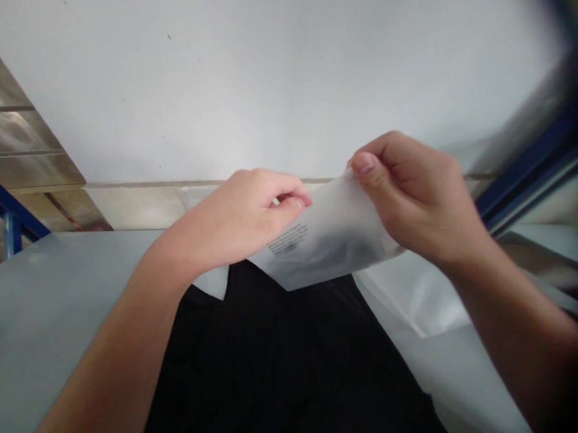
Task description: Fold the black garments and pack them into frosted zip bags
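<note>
A frosted, see-through plastic bag point(329, 234) with small dark print hangs between my hands, above the table. My right hand point(408, 191) grips its upper right part, thumb on top. The thumb and fingertips of my left hand point(260, 211) are pinched together at the bag's upper left side. Something dark shows through the bag's lower part; whether it is inside or behind, I cannot tell. Below lies a black garment point(287, 359), its top edge partly covered by the bag and my left hand. A pale sheet corner point(215, 285) pokes out under my left wrist.
More clear plastic bags point(433, 293) lie on the grey table point(56, 306) at the right. A white panel point(262, 82) rises behind the table. Blue metal frame bars point(533, 158) stand at the right and left. Tiles point(8, 128) show at the far left.
</note>
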{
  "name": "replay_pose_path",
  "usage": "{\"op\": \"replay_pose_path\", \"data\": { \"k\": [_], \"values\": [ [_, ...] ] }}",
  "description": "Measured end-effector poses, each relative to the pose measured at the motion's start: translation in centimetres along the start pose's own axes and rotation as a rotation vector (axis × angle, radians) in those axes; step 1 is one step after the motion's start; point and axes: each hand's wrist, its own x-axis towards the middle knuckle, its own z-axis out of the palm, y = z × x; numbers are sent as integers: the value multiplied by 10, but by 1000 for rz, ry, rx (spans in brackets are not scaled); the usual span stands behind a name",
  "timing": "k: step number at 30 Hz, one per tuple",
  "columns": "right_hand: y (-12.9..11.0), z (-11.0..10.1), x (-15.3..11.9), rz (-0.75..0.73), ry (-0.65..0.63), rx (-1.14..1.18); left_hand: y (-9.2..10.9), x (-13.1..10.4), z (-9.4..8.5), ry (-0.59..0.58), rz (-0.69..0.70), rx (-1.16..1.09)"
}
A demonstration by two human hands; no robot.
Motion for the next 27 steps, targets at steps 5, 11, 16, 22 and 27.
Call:
{"op": "replay_pose_path", "data": {
  "k": [5, 11, 16, 22, 27],
  "values": [
    [-3, 0, 0, -18, -17, 25, 0, 0, 0, -90, -42, 2],
    [-13, 5, -2, -48, -45, 94, 2, 0, 7, -277, -106, -215],
    [-18, 12, -5, -78, -24, 103, 7, -3, 10, -341, -58, -143],
    [-23, 9, -3, -34, 78, 85, 12, -4, 17, -261, 21, -79],
    [-24, 5, -3, -58, 107, 77, 0, 3, 43, -136, 159, -52]
  ]
}}
